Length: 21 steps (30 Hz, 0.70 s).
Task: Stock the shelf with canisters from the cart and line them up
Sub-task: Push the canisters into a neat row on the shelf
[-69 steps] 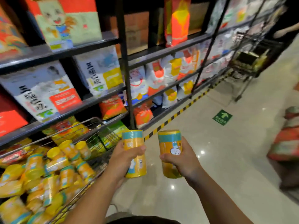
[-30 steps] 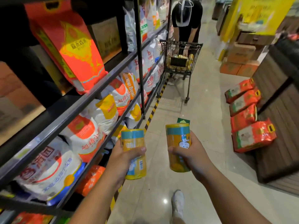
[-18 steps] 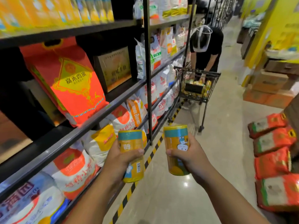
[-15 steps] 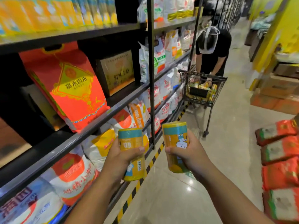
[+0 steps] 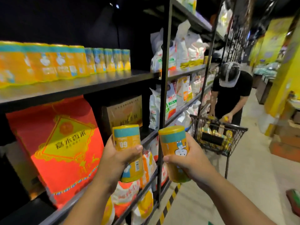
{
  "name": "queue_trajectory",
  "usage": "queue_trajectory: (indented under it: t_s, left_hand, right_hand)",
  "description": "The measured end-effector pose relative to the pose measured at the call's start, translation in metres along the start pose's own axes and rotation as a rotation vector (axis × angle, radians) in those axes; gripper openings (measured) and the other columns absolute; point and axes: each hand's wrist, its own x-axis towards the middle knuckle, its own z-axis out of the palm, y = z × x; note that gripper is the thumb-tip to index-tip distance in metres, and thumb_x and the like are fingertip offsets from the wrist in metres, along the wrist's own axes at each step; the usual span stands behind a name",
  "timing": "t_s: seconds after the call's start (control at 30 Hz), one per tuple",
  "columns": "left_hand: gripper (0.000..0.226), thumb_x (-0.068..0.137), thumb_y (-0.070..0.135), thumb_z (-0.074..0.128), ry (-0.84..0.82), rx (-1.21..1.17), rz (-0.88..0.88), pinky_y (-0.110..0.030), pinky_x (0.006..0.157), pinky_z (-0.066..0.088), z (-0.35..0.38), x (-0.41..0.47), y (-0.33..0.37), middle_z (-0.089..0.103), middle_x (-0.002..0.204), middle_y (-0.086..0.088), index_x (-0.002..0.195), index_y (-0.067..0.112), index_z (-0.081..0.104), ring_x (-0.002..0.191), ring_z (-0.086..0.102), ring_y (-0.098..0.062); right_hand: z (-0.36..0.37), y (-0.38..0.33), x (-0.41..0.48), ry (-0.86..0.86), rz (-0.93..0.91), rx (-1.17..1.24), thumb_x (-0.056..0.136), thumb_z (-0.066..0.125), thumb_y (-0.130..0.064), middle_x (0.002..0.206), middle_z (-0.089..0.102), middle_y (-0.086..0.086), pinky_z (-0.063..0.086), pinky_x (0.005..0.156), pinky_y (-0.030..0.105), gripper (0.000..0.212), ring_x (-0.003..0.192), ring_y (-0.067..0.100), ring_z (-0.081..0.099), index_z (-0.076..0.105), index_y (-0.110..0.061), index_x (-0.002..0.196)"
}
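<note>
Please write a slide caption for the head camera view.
The left hand grips one canister, the right hand a second canister, before the shelf holding a row of matching canisters.

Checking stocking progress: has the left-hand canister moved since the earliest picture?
Yes. The left hand carried the canister along the shelving, from the person's own cart to the orange bag, below the canister row.

We see a bare left forearm and a bare right forearm, each ending in a bare hand: the left grip just left of the black shelf post, the right grip just right of it. The left thumb shows a short, trimmed nail.
</note>
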Motion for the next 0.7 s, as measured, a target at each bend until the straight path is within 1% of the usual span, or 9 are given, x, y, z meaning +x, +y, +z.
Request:
queue_trajectory:
  t_s: [0.07,0.17,0.2,0.23,0.3,0.4,0.5,0.6,0.7]
  left_hand:
    - [0.062,0.049,0.033,0.086,0.009,-0.008,0.062,-0.031,0.059,0.056,-0.004,0.040,0.010,0.068,0.078,-0.007,0.101,0.010,0.061,0.070,0.068,-0.021]
    - [0.046,0.049,0.029,0.086,-0.012,-0.026,0.092,-0.036,0.060,0.059,-0.008,0.095,0.026,0.069,0.080,-0.011,0.089,0.017,0.068,0.072,0.068,-0.024]
    - [0.049,0.048,0.032,0.086,-0.031,-0.036,0.097,-0.038,0.062,0.060,-0.009,0.112,0.033,0.069,0.083,-0.013,0.091,0.015,0.070,0.074,0.068,-0.027]
    - [0.059,0.048,0.033,0.085,-0.047,-0.042,0.097,-0.040,0.064,0.060,-0.008,0.126,0.039,0.069,0.087,-0.016,0.099,0.009,0.069,0.077,0.068,-0.029]
    - [0.075,0.049,0.034,0.085,-0.070,-0.023,0.126,-0.038,0.066,0.059,-0.007,0.153,0.054,0.069,0.090,-0.016,0.112,0.000,0.062,0.079,0.069,-0.029]
    - [0.071,0.052,0.029,0.087,-0.066,0.016,0.185,-0.035,0.067,0.058,0.000,0.186,0.077,0.070,0.088,-0.010,0.114,0.005,0.062,0.078,0.070,-0.024]
    - [0.060,0.057,0.019,0.090,-0.011,0.041,0.235,-0.030,0.065,0.058,0.006,0.217,0.095,0.073,0.088,-0.001,0.110,0.016,0.064,0.079,0.073,-0.016]
    - [0.055,0.062,0.021,0.090,0.059,0.086,0.297,-0.033,0.069,0.059,0.012,0.247,0.106,0.075,0.094,-0.002,0.111,0.018,0.064,0.085,0.074,-0.018]
    - [0.067,0.060,0.025,0.092,0.156,0.168,0.338,-0.042,0.077,0.061,0.014,0.271,0.114,0.076,0.103,-0.005,0.118,0.014,0.062,0.093,0.074,-0.023]
  right_hand:
    - [0.002,-0.012,0.037,-0.003,-0.047,-0.019,0.057,0.088,-0.025,0.092,0.073,0.000,0.057,0.072,0.030,0.066,0.083,0.017,0.072,0.058,-0.025,0.115]
    - [0.003,-0.028,0.087,-0.008,-0.121,-0.009,0.058,0.086,-0.023,0.087,0.073,0.001,0.054,0.066,0.023,0.059,0.077,0.014,0.070,0.060,-0.023,0.111]
    - [0.002,-0.034,0.104,-0.012,-0.147,0.005,0.057,0.086,-0.024,0.087,0.073,0.001,0.054,0.065,0.022,0.060,0.077,0.013,0.070,0.060,-0.024,0.110]
    - [0.001,-0.040,0.118,-0.017,-0.168,0.019,0.055,0.087,-0.027,0.087,0.073,0.000,0.053,0.065,0.021,0.061,0.077,0.013,0.070,0.061,-0.024,0.110]
    - [-0.001,-0.049,0.147,-0.027,-0.208,0.062,0.049,0.086,-0.034,0.085,0.073,-0.002,0.053,0.065,0.021,0.067,0.077,0.012,0.070,0.060,-0.023,0.110]
    - [-0.006,-0.063,0.186,-0.027,-0.245,0.141,0.045,0.086,-0.037,0.085,0.073,-0.002,0.055,0.063,0.023,0.074,0.077,0.013,0.070,0.060,-0.020,0.112]
    - [-0.008,-0.072,0.227,-0.050,-0.282,0.142,0.048,0.087,-0.039,0.090,0.072,0.000,0.056,0.069,0.031,0.071,0.082,0.016,0.070,0.061,-0.022,0.111]
    - [-0.011,-0.076,0.270,-0.067,-0.325,0.173,0.047,0.088,-0.041,0.093,0.073,0.002,0.056,0.074,0.039,0.074,0.086,0.020,0.070,0.061,-0.020,0.112]
    - [-0.010,-0.079,0.309,-0.113,-0.356,0.220,0.046,0.089,-0.042,0.094,0.073,0.001,0.056,0.074,0.036,0.076,0.086,0.019,0.071,0.060,-0.021,0.113]
